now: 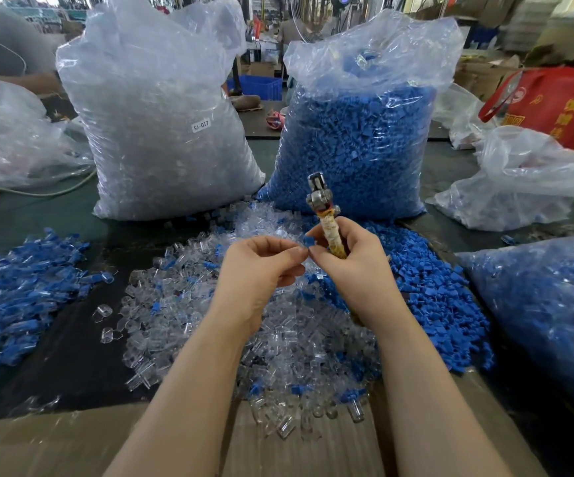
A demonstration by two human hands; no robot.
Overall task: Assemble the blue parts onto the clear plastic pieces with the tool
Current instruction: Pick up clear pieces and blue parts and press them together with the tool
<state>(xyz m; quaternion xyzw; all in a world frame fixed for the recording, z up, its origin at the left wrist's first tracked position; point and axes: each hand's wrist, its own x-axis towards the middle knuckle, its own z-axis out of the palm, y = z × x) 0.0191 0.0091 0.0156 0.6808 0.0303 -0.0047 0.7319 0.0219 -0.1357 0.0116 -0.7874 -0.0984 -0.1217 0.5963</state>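
1. Corrugated brown cardboard (313, 452) lies nearest, flat along the front edge of the dark surface (72, 356), with a few clear pieces spilled onto it.
2. Two bare forearms reach over it to the middle of the view.
3. Left hand (258, 270) has its fingers curled, the tips drawn together in a pinch; whatever it pinches is too small and clear to make out.
4. Right hand (344, 259) has its grip closed round the tool (325, 211), which stands nearly upright: a jointed, dull-metal head above a handle wrapped in worn yellowish tape.
5. One small blue part (309, 241), matte and blocky, sits at the right hand's fingertips, just beside the left hand's fingertips.
6. Beneath the hands spreads a loose heap of clear plastic pieces (182, 315), glossy, short and rounded, too many to count.
7. To its right lies a heap of loose blue parts (433, 297), uncounted as well.
8. At the left lies a pile of joined blue-and-clear pieces (14, 280).
9. Two tall crinkled plastic sacks stand behind: one of clear pieces (161, 132) with a small white label, one of blue parts (358, 142).
10. A third sack with blue contents (547, 304) lies at the right edge.
11. A red bag (560, 101) sits far right at the back.
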